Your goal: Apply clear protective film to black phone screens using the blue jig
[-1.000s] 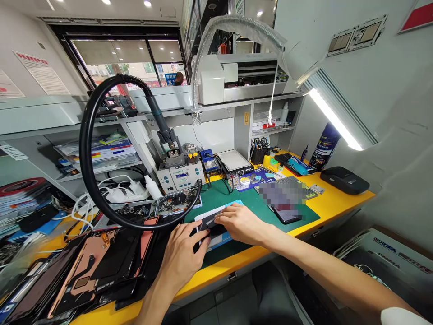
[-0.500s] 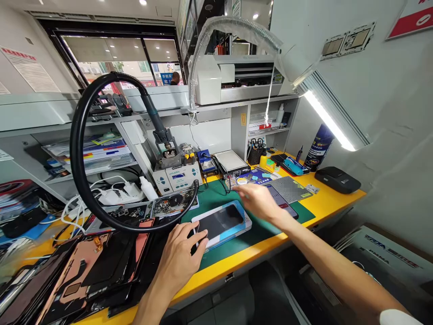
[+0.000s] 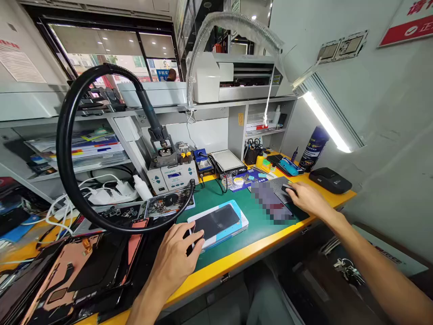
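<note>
My left hand point(image 3: 179, 248) rests with its fingers apart at the near left end of a white and blue phone box point(image 3: 241, 220). On the box lies a dark, rectangular phone screen point(image 3: 218, 222), its left end by my fingertips. My right hand point(image 3: 306, 198) is at the right side of the green mat, fingers pinched around a small dark item point(image 3: 287, 188) that I cannot make out. Beside those fingers lie a grey perforated plate point(image 3: 278, 184) and a phone point(image 3: 270, 203) whose display is blurred.
A black hose point(image 3: 64, 149) loops at the left in front of a hot-air station point(image 3: 176, 176). Dismantled phone parts point(image 3: 94, 266) are piled at the lower left. A lit lamp point(image 3: 326, 119) hangs over the right side. A black case point(image 3: 329, 179) and a spray can point(image 3: 314, 146) stand behind my right hand.
My right hand has moved right, from above the far side of the phone box to the perforated plate and phone. My left hand has stayed at the box. The view has shifted slightly.
</note>
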A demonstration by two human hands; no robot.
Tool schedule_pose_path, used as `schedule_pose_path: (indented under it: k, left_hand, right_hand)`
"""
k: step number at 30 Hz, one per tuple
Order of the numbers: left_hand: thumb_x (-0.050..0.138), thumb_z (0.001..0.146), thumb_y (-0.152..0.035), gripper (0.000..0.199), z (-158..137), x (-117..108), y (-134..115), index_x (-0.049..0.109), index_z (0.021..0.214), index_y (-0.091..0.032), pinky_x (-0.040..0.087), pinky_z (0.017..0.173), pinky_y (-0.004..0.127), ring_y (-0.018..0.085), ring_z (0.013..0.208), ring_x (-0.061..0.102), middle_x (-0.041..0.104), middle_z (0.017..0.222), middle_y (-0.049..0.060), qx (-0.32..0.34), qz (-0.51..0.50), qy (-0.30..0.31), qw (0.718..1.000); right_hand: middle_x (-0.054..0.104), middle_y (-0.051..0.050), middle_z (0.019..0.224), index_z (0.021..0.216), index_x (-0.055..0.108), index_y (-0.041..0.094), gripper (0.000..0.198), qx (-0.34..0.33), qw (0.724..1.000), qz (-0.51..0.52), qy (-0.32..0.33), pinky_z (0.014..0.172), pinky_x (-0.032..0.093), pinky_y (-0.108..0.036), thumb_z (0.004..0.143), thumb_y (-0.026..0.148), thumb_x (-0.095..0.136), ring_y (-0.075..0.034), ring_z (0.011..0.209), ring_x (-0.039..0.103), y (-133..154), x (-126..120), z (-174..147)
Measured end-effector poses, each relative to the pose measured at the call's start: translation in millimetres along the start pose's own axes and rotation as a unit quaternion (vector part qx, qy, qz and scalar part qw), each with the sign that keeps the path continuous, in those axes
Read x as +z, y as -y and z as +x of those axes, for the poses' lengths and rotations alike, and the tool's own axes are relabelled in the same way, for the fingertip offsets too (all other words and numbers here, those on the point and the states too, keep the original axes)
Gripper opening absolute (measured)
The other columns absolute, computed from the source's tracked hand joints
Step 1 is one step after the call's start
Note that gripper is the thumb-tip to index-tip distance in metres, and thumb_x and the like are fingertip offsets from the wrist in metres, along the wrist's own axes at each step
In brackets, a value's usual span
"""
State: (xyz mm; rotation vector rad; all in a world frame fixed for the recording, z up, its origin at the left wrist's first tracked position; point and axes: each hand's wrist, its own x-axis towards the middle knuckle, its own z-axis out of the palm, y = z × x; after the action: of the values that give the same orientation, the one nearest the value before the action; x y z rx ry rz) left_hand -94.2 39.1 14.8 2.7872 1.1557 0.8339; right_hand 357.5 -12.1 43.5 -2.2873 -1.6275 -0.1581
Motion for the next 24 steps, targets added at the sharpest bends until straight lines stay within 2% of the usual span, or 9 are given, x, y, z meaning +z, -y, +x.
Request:
schedule_pose_path:
  k: [2,3,5,6,7,8,12,21,24]
  left_hand:
    - [0.055,0.096,-0.039,0.026,0,-1,-1,0.076,0.111,-0.032,0.055,0.098,0.049,0.028,0.116,0.061,0.068,0.124,0.006,0.000,0.006,0.002,1.000]
    - [0.055,0.096,-0.039,0.026,1,-1,-1,0.076,0.110,-0.032,0.054,0.099,0.049,0.028,0.116,0.062,0.068,0.124,0.006,0.001,0.009,0.004,1.000]
    - [0.055,0.096,-0.039,0.026,1,-2,-1,0.077,0.110,-0.032,0.053,0.100,0.051,0.028,0.116,0.062,0.068,0.124,0.006,0.003,0.015,0.006,1.000]
    - [0.055,0.096,-0.040,0.026,1,-1,0,0.077,0.110,-0.032,0.053,0.101,0.052,0.029,0.116,0.062,0.069,0.124,0.006,0.004,0.017,0.006,1.000]
    - [0.055,0.096,-0.040,0.026,1,-1,0,0.076,0.110,-0.033,0.052,0.101,0.053,0.029,0.116,0.062,0.069,0.124,0.006,0.004,0.018,0.005,1.000]
    - [0.055,0.096,-0.040,0.026,1,-1,0,0.077,0.110,-0.032,0.052,0.101,0.053,0.029,0.115,0.062,0.069,0.124,0.006,0.004,0.017,0.004,1.000]
    - [0.055,0.096,-0.039,0.026,0,0,0,0.077,0.110,-0.033,0.053,0.100,0.053,0.028,0.115,0.062,0.069,0.123,0.006,0.000,0.013,0.002,1.000]
    - [0.056,0.095,-0.037,0.025,3,-3,-3,0.077,0.107,-0.032,0.053,0.098,0.052,0.029,0.114,0.063,0.070,0.122,0.006,-0.007,0.007,-0.001,1.000]
    - [0.056,0.095,-0.037,0.025,4,-3,-4,0.077,0.107,-0.032,0.054,0.097,0.051,0.029,0.113,0.063,0.070,0.121,0.006,-0.008,0.005,-0.002,1.000]
  right_hand:
    - [0.070,-0.017,0.121,0.130,0.064,0.014,0.045,0.003,0.994,0.109,0.023,0.082,0.055,-0.036,0.103,0.034,0.035,-0.028,0.106,0.067,31,-2,-10]
    - [0.070,-0.016,0.121,0.136,0.059,0.015,0.046,0.014,0.961,0.264,0.084,0.076,0.057,-0.034,0.103,0.036,0.035,-0.027,0.101,0.069,49,-4,-16]
    - [0.071,-0.015,0.121,0.141,0.053,0.017,0.049,0.031,0.823,0.508,0.252,0.071,0.059,-0.035,0.097,0.038,0.052,-0.027,0.097,0.071,87,-6,-25]
    - [0.070,-0.016,0.120,0.141,0.052,0.016,0.051,0.048,0.770,0.562,0.298,0.070,0.059,-0.034,0.095,0.036,0.057,-0.026,0.096,0.071,103,-7,-29]
    - [0.070,-0.017,0.119,0.141,0.050,0.014,0.053,0.067,0.739,0.588,0.323,0.068,0.059,-0.032,0.092,0.033,0.061,-0.026,0.095,0.071,116,-7,-31]
    - [0.070,-0.018,0.118,0.140,0.050,0.013,0.054,0.086,0.726,0.593,0.336,0.065,0.058,-0.031,0.091,0.030,0.063,-0.025,0.094,0.071,127,-8,-32]
    - [0.070,-0.019,0.116,0.132,0.052,0.009,0.048,0.135,0.733,0.568,0.349,0.058,0.055,-0.027,0.088,0.020,0.063,-0.023,0.089,0.072,139,-11,-27]
    - [0.072,-0.018,0.109,0.099,0.065,0.014,0.021,0.199,0.659,0.596,0.413,0.049,0.048,-0.024,0.078,0.016,0.069,-0.023,0.083,0.072,132,-12,-12]
    - [0.072,-0.018,0.105,0.089,0.067,0.014,0.013,0.214,0.651,0.586,0.433,0.042,0.040,-0.020,0.077,0.015,0.070,-0.021,0.078,0.070,137,-12,-5]
